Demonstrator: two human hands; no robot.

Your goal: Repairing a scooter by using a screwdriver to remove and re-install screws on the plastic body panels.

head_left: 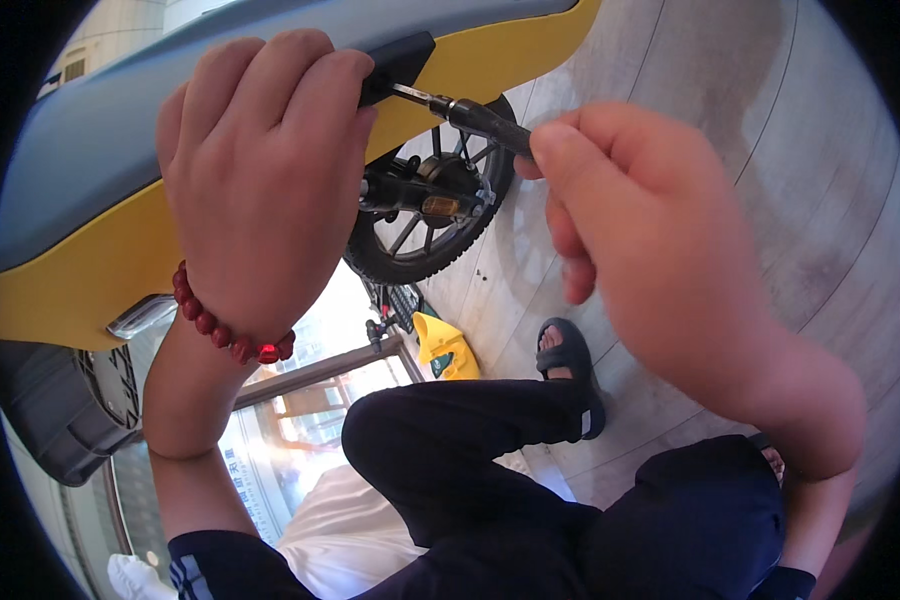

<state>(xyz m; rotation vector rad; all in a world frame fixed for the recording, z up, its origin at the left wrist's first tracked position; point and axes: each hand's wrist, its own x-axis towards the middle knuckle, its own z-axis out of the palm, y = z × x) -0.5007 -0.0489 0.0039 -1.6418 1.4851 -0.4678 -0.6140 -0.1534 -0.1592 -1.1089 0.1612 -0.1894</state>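
Note:
My right hand [640, 210] is closed on the dark handle of a screwdriver [490, 122]; its metal shaft reaches left to a black plastic part [402, 62] on the underside of a blue-grey and yellow vehicle body [500, 45]. My left hand [255, 180], with a red bead bracelet [205, 320] at its wrist, has its fingers curled onto that body beside the black part, right by the screwdriver's tip. The fingertips are partly hidden. Below the panel is a spoked black wheel [420, 245] with a dark fork-like tube.
A yellow plastic piece [443, 350] lies beyond my knee on the pale plank floor [790, 200], near my sandalled foot [560, 350]. A black plastic part [45, 400] hangs at the lower left of the body. A bright glazed frame [300, 380] shows behind my legs.

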